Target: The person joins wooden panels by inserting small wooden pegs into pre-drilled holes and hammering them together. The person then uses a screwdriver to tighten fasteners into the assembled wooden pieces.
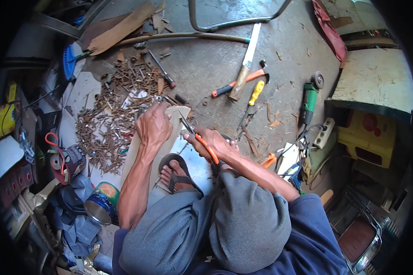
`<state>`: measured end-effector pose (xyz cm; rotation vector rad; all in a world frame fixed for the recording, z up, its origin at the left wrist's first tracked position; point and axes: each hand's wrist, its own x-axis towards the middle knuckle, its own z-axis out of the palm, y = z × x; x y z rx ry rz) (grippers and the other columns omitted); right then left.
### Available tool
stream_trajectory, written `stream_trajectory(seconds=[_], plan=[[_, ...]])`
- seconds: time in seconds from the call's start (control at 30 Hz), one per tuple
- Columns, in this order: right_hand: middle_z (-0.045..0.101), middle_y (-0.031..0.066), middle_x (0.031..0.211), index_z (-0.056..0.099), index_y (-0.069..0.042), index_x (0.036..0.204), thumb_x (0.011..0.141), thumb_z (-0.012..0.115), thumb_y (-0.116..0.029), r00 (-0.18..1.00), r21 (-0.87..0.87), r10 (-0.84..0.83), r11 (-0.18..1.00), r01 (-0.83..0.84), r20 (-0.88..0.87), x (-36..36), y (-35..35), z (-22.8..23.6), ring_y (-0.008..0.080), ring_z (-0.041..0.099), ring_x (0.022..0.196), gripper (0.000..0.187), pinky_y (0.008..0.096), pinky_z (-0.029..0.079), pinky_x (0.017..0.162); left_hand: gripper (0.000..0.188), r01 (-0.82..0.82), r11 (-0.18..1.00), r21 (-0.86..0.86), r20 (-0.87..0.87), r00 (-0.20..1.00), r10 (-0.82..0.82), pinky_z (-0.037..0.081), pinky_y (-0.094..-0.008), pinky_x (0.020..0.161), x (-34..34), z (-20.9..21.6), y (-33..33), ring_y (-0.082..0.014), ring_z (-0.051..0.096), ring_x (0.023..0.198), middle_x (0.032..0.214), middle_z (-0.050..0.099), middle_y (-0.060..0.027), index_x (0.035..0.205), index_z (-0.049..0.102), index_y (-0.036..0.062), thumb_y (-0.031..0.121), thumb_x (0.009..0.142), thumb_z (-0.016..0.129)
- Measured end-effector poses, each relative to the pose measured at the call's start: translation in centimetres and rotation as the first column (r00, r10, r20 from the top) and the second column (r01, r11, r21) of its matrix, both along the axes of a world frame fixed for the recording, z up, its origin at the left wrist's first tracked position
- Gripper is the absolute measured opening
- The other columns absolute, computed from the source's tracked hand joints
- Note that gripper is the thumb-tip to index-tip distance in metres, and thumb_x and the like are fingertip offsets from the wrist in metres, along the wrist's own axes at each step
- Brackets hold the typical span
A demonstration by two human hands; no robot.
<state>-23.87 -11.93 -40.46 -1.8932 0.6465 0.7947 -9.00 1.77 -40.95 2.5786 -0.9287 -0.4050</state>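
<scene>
My left hand [155, 124] is closed over the far end of a long beige board [179, 111] with a rounded tip. The board slopes down beneath my left forearm, which hides part of it. In my right hand [211, 143] is a pair of pliers [205, 145] with orange handles. Their dark jaws reach up to the board's right edge, close to its tip; whether they grip anything there is too small to tell. A sandalled foot [178, 176] rests just below, between my forearms.
Left lies a heap of rusty nails and screws [108, 123]. Ahead are a handsaw [245, 64], an orange-and-black handled tool [236, 85] and a yellow-handled screwdriver [257, 93]. A green angle grinder [309, 101] and a power strip [324, 133] are right. A tin can [101, 204] stands near left.
</scene>
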Motion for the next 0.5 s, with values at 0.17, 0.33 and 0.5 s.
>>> stream_trajectory(seconds=[0.17,0.33,0.5], plan=[[0.071,0.0159,0.088,0.061,0.001,0.107,0.109,0.036,-0.055,0.940,0.733,-0.308,0.672,0.107,0.144,5.9,-0.3,2.8,0.0250,0.071,0.083,0.061,0.0384,0.058,0.078,0.030,-0.246,0.966,-0.078,0.220,0.941,0.258,0.053,-0.0463,0.078,2.9,9.4,1.6,-0.0360,0.069,0.091,0.103,0.071,-0.0107,0.115,0.070,0.0126,0.012,0.085,0.071],[0.067,0.0283,0.115,0.054,-0.004,0.123,0.108,0.032,-0.056,0.889,0.859,-0.374,-0.511,0.040,-0.264,9.8,2.8,6.9,0.0423,0.069,0.109,0.058,0.0531,0.058,0.094,0.030,-0.233,0.939,-0.252,0.494,0.804,0.332,0.052,-0.0444,0.076,5.4,18.0,2.6,-0.0345,0.069,0.089,0.100,0.070,-0.0081,0.113,0.070,0.0140,0.008,0.083,0.073],[0.069,0.0257,0.107,0.052,-0.001,0.121,0.109,0.039,-0.050,0.907,0.987,-0.420,0.128,0.097,-0.035,9.5,0.5,10.6,0.0413,0.073,0.088,0.052,0.0503,0.061,0.083,0.033,-0.138,0.963,-0.232,0.585,0.771,0.252,0.048,-0.0422,0.071,4.1,19.0,2.4,-0.0308,0.066,0.082,0.089,0.066,-0.0072,0.111,0.071,0.0122,0.006,0.079,0.076]])
